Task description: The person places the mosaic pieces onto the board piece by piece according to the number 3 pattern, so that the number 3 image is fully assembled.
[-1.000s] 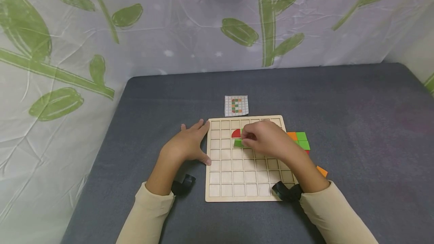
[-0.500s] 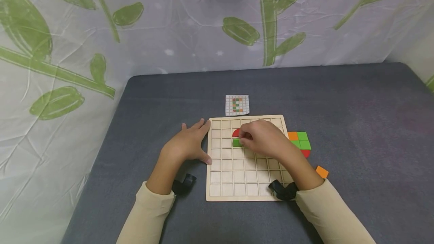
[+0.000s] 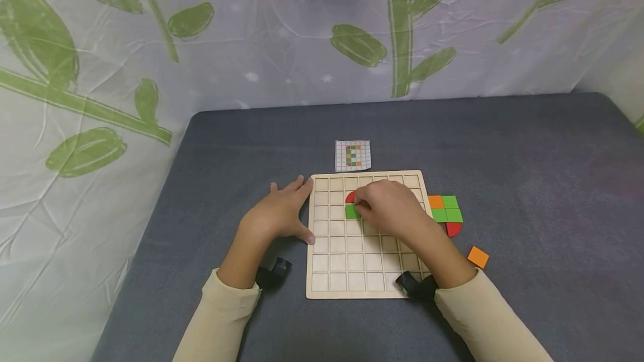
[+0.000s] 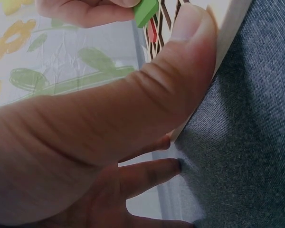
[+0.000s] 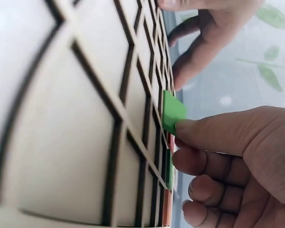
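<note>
A pale wooden grid board [image 3: 332, 282] lies on the dark table. My right hand [image 3: 389, 208] pinches a green square tile [image 5: 173, 114] between thumb and fingers, tilted over a cell in the upper left part of the grid. Just beyond it a red quarter-round tile [image 3: 350, 197] sits in a cell. In the right wrist view another green tile [image 5: 169, 170] and an orange tile [image 5: 166, 207] show in the far row, which the hand covers in the head view. My left hand [image 3: 274, 215] is spread at the board's left edge, thumb and a fingertip touching the rim.
Right of the board lie several loose tiles: an orange tile [image 3: 435, 201], green tiles [image 3: 454, 215] and a red quarter-round [image 3: 453, 229]. Nearer me is a single orange square [image 3: 478, 257]. A printed pattern card [image 3: 353, 156] lies behind the board. A floral curtain [image 3: 282, 32] hangs beyond the table.
My right hand has shifted slightly left, and the green tile in it has settled from slanting to nearly square over its cell. My left hand stays at the rim.
</note>
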The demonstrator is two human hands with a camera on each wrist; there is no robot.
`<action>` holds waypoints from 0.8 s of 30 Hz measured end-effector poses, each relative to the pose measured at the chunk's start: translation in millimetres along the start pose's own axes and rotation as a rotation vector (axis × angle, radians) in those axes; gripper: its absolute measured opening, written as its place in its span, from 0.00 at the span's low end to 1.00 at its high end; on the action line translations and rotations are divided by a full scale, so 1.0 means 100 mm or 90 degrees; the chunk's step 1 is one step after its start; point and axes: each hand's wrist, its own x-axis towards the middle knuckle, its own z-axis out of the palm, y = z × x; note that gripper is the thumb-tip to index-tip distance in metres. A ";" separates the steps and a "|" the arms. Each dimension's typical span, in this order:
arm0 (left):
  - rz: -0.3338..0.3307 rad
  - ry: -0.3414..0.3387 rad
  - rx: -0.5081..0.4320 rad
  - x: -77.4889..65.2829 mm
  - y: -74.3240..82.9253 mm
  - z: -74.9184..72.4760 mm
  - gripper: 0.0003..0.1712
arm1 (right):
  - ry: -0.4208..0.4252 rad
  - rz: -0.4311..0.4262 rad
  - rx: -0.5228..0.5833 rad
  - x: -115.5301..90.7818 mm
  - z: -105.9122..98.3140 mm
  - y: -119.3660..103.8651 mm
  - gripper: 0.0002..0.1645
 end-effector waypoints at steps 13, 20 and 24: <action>0.001 -0.003 -0.004 0.00 0.00 0.00 0.70 | -0.001 -0.004 -0.132 -0.14 0.09 -0.12 0.16; 0.004 0.001 -0.005 -0.02 0.01 -0.01 0.70 | -0.014 -0.025 -0.130 -0.24 0.07 -0.12 0.11; 0.001 -0.001 -0.009 -0.01 0.00 0.00 0.70 | -0.014 -0.043 -0.071 -0.30 0.03 -0.10 0.20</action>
